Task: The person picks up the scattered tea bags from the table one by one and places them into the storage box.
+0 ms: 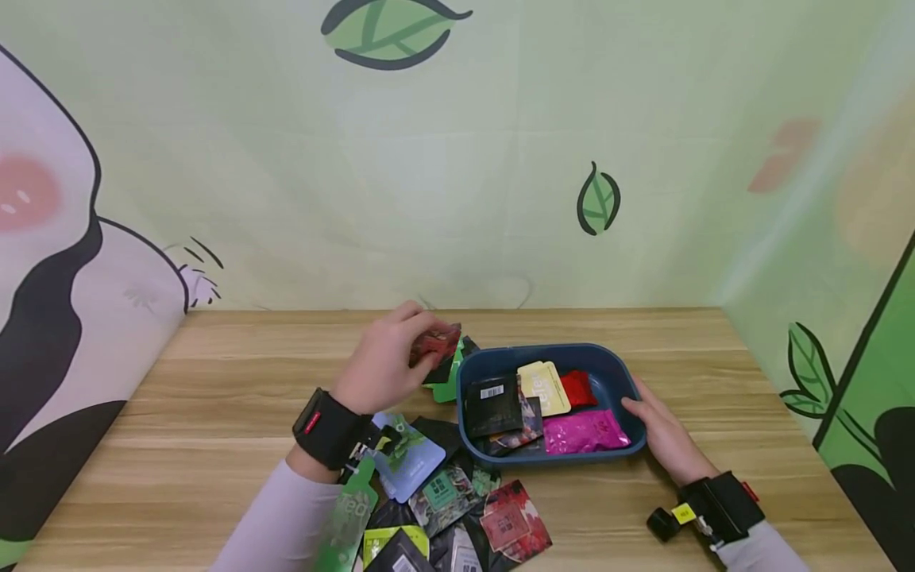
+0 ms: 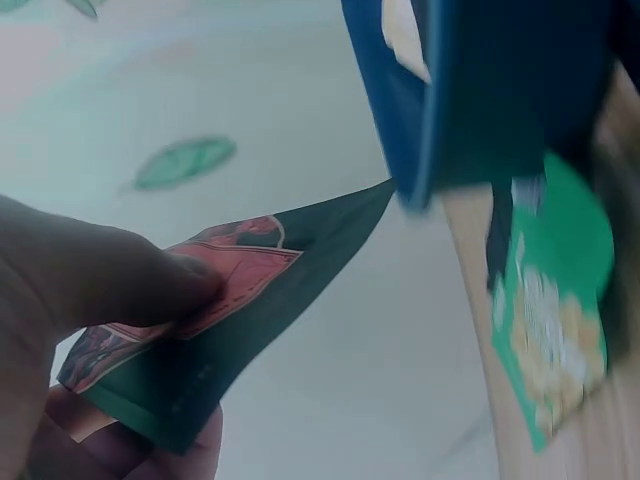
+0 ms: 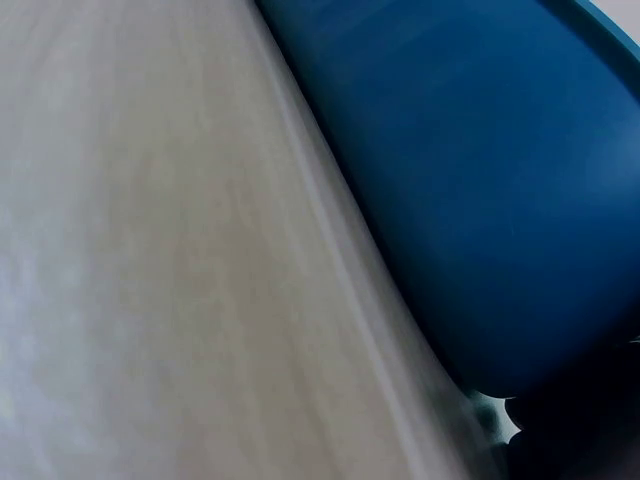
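Packets [image 1: 493, 407] lie in the tub [image 1: 550, 458]. A packet pile [image 1: 442, 496] lies on the worktop [image 1: 200, 429], left of and before the tub. The backdrop [image 1: 500, 222] stands behind the worktop's far edge.

Light wood-grain tabletop [image 1: 236, 413], straight back edge. Pale green printed backdrop [image 1: 472, 199] rises behind it and runs down both sides. Big outlined leaf [image 1: 389, 32] up top, small leaf [image 1: 599, 200] right of centre. Left: pale cartoon figure [image 1: 129, 334], dark patches, pink cheek [image 1: 28, 193]. Right: leafy sprig [image 1: 806, 372], pale diagonal streak [image 1: 808, 183]. Light soft, fairly even.
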A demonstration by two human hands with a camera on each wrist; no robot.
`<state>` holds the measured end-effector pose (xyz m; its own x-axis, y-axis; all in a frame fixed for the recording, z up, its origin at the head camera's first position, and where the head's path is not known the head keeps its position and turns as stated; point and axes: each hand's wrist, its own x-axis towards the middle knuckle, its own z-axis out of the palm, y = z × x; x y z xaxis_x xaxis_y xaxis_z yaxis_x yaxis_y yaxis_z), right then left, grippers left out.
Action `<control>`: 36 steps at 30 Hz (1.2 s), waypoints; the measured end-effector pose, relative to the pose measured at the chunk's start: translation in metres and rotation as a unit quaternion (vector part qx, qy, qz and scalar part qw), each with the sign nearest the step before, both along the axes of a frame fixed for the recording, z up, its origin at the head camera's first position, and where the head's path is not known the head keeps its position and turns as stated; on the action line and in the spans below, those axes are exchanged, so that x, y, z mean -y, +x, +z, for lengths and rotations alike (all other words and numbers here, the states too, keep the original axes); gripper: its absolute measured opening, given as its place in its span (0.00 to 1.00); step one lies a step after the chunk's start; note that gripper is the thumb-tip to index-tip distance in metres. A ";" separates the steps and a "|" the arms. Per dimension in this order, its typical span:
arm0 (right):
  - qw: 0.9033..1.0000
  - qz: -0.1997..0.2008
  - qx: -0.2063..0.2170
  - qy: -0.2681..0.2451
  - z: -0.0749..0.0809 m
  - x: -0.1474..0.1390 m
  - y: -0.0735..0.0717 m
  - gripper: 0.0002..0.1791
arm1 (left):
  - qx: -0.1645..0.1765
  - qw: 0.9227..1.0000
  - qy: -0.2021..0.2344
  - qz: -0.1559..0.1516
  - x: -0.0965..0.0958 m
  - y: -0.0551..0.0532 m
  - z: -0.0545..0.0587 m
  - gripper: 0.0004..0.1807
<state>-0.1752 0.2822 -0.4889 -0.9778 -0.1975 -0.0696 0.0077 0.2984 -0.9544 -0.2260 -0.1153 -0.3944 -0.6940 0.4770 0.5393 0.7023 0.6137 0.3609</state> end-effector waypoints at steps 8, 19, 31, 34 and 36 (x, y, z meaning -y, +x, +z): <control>1.000 0.001 0.000 -0.003 0.001 0.000 0.000 0.42 | 0.029 0.997 0.020 -0.068 -0.031 0.018 -0.003 0.17; 1.000 0.007 0.007 -0.006 0.000 0.000 -0.001 0.42 | 0.039 0.989 0.047 -0.131 -0.057 0.031 -0.014 0.17; 1.000 0.003 0.009 0.004 0.000 -0.001 -0.001 0.43 | 0.043 0.996 -0.028 -0.077 -0.056 0.027 -0.022 0.53; 1.000 0.000 0.012 0.006 0.000 -0.001 0.000 0.44 | 0.061 0.994 -0.058 -0.062 -0.052 0.026 -0.020 0.58; 1.000 -0.003 0.012 0.008 0.000 -0.001 0.000 0.44 | 0.072 0.993 -0.078 -0.056 -0.048 0.026 -0.018 0.61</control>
